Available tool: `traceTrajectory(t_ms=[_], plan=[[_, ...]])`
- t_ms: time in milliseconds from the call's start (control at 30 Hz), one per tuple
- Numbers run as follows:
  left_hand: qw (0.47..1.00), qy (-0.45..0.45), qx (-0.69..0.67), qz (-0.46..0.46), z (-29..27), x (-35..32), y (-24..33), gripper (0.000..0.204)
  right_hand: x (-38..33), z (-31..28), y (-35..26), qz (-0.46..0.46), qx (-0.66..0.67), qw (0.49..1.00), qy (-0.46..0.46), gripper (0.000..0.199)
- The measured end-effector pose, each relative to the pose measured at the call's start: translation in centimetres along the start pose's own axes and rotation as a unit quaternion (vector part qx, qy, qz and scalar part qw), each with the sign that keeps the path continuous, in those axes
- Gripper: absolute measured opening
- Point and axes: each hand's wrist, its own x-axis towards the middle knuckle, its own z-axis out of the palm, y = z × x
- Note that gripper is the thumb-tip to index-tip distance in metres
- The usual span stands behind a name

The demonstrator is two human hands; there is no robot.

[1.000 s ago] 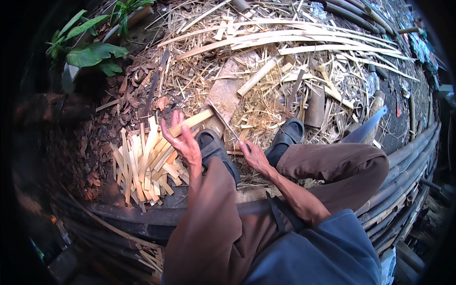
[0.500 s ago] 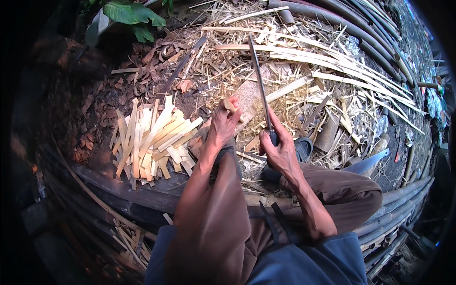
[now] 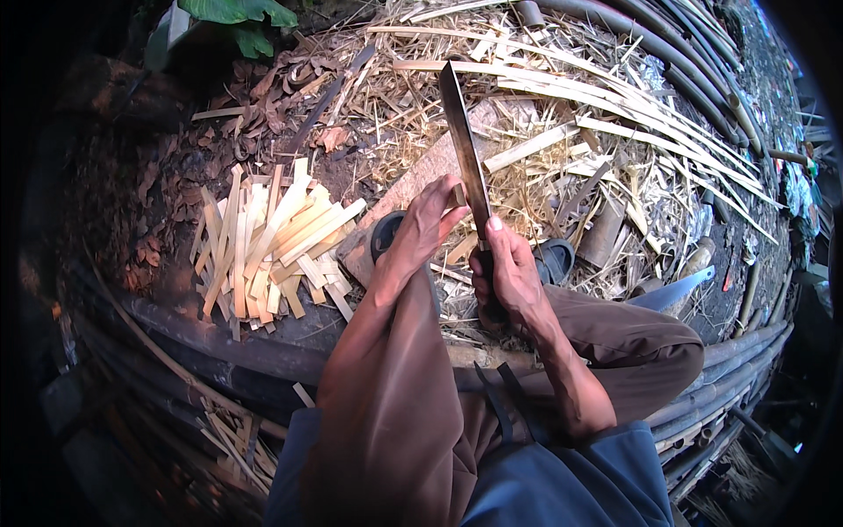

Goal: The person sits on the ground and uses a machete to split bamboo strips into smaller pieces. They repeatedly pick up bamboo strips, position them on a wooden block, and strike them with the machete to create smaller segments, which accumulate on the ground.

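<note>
My right hand (image 3: 511,270) is closed around the dark handle of a machete (image 3: 465,145). Its long blade points up and away, tip leaning left. Just left of the blade, my left hand (image 3: 425,221) pinches a short bamboo piece (image 3: 457,195), mostly hidden by the fingers and close to the blade. Beyond my left hand a flat wooden board (image 3: 413,182) lies on the ground. To the left of that hand sits a heap of short, pale bamboo strips (image 3: 272,250).
Long bamboo strips (image 3: 615,95) lie over shavings at the far right. A saw (image 3: 674,292) rests beside my right knee. Dark bamboo poles (image 3: 228,347) run along the near side. A dark blade-like strip (image 3: 329,104) lies near dry leaves (image 3: 167,189).
The machete has turned so the broad side of its blade shows, and it now stands closer to my left hand. My left hand has moved slightly right and its grip on the bamboo piece has shifted.
</note>
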Motion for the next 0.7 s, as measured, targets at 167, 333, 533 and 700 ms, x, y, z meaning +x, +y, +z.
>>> traceTrajectory(t_ms=[167, 333, 533, 700], plan=[[0.998, 0.015, 0.026, 0.055, 0.4, 0.0, -0.6, 0.067, 0.1, -0.1, 0.1, 0.002, -0.010, 1.000, -0.005, 0.040], [0.997, 0.018, 0.025, 0.077, 0.7, -0.1, -1.0, 0.083, 0.1, 0.0, 0.1, -0.001, -0.009, 1.000, 0.001, 0.040], [0.998, 0.017, 0.019, 0.050, 0.7, -0.2, -0.9, 0.079, 0.0, 0.9, -0.6, -0.034, -0.032, 0.999, 0.007, 0.040], [0.999, 0.019, 0.006, 0.031, 0.2, 0.1, -0.1, 0.055, 0.3, 1.2, -0.9, -0.086, -0.082, 0.993, 0.002, 0.047]])
